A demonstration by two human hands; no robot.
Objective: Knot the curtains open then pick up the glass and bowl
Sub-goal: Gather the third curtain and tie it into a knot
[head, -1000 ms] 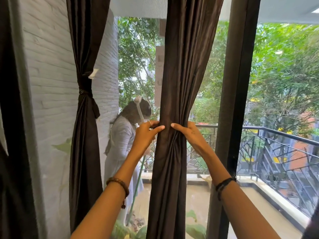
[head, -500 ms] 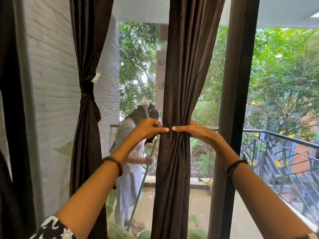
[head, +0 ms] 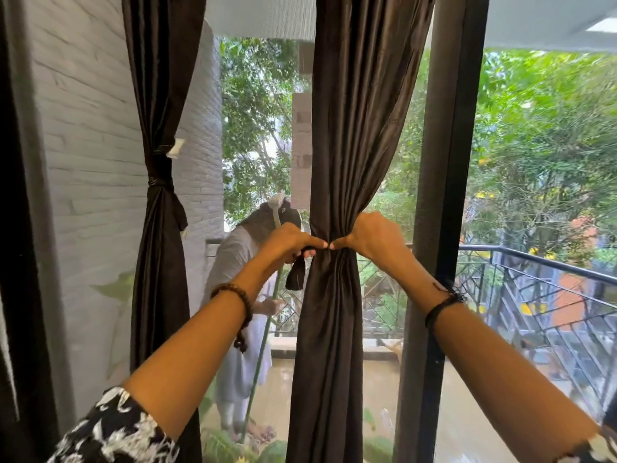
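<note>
Left hand: I see my left hand (head: 289,243) at the left edge of the middle curtain (head: 350,128), fingers curled, its grip closed on a short dark tie end (head: 298,274) that hangs just below it; the forefinger points inward across the gathered cloth.
Right hand: my right hand (head: 369,237) grips the curtain's right edge at the same height, fingers curled round the bunched fabric, forefinger tip touching the left one at the front of the gather.
Middle curtain: dark brown, slightly shiny cloth, hanging in front of the glass just left of the dark door frame (head: 440,195); it is pinched to a narrow waist between my hands and fans out into soft folds above and below.
Left curtain: the left curtain (head: 160,95), further off beside the white brick wall (head: 86,128), is already cinched with a band (head: 157,182) at its waist, a loose tail hanging beside it.
Done: I judge one curtain tied.
In hand: the second is gathered but, as far as I can tell, its tie is not yet closed.
Left: finishing this knot, then the glass and bowl; neither is in view.
Beyond the glass: a person in pale clothes (head: 240,279) stands on the balcony holding a long green pole, with a black railing (head: 534,272) and trees behind.
</note>
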